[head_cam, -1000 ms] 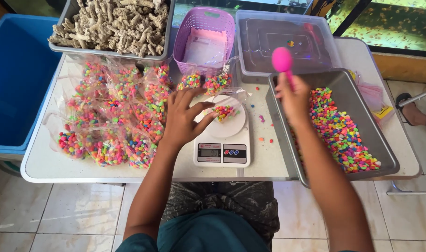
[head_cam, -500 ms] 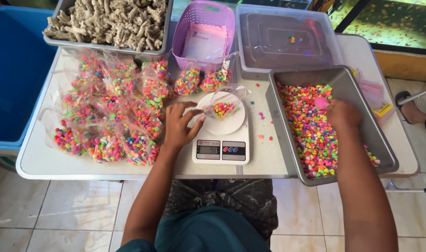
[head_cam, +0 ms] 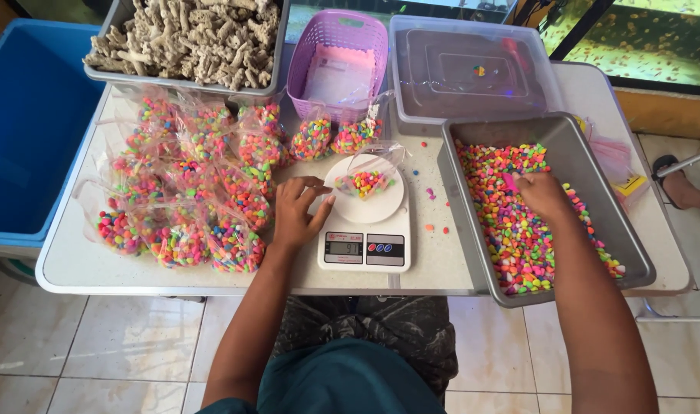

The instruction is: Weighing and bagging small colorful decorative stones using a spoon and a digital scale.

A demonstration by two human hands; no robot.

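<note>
The right hand (head_cam: 544, 195) has dug deeper into the coloured gravel (head_cam: 519, 222) in the grey tray (head_cam: 595, 184) right of the white scale (head_cam: 365, 230), fingers closed on a pink scoop (head_cam: 510, 182). Left hand (head_cam: 296, 211) rests open at the scale's left edge, beside the small bag (head_cam: 364, 182) on its plate.

The picture is bright with daylight and mostly sharp. Strong sun falls in the upper right of the frame. The clear plastic lid (head_cam: 473, 73) there shines with small glare spots. Soft shadows lie under the white folding table (head_cam: 442, 264) at the bottom. The frame's edges bend a little.
</note>
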